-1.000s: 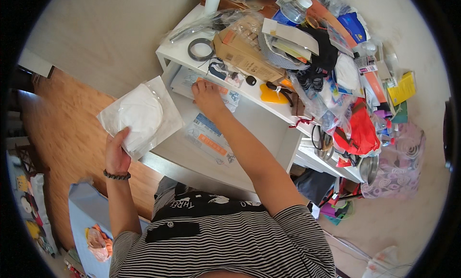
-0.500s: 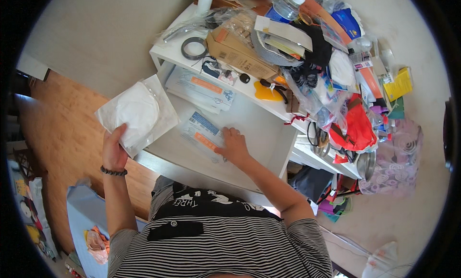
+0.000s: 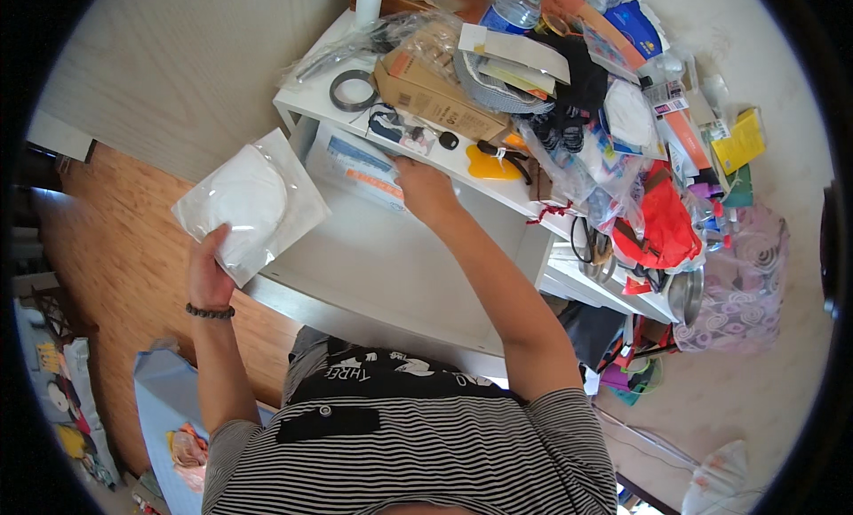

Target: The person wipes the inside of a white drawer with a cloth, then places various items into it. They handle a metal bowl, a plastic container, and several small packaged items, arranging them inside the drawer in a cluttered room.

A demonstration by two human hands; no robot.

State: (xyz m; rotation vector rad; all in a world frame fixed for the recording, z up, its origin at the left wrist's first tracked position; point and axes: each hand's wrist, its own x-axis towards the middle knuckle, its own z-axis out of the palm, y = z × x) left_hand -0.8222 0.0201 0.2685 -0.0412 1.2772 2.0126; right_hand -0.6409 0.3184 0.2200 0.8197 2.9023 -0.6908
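Observation:
My left hand is closed on a square clear-and-white packet with a rounded white item inside, which looks like a folded face mask. It is held up over the drawer's left front corner, thumb on top. My right hand reaches into the open white drawer. Its fingers are at the right end of a flat white packet with blue and orange print, at the drawer's back left. The fingertips are partly hidden, but they seem to pinch its edge. Other packets may lie beneath it.
Above the drawer, the crowded white desktop holds a roll of dark tape, a cardboard box, a yellow item, a water bottle and a red bag. A blue surface stands at lower left.
My right hand has moved from the drawer's middle to its back left, and the printed packet that lay in the middle is now there. My left hand has barely moved.

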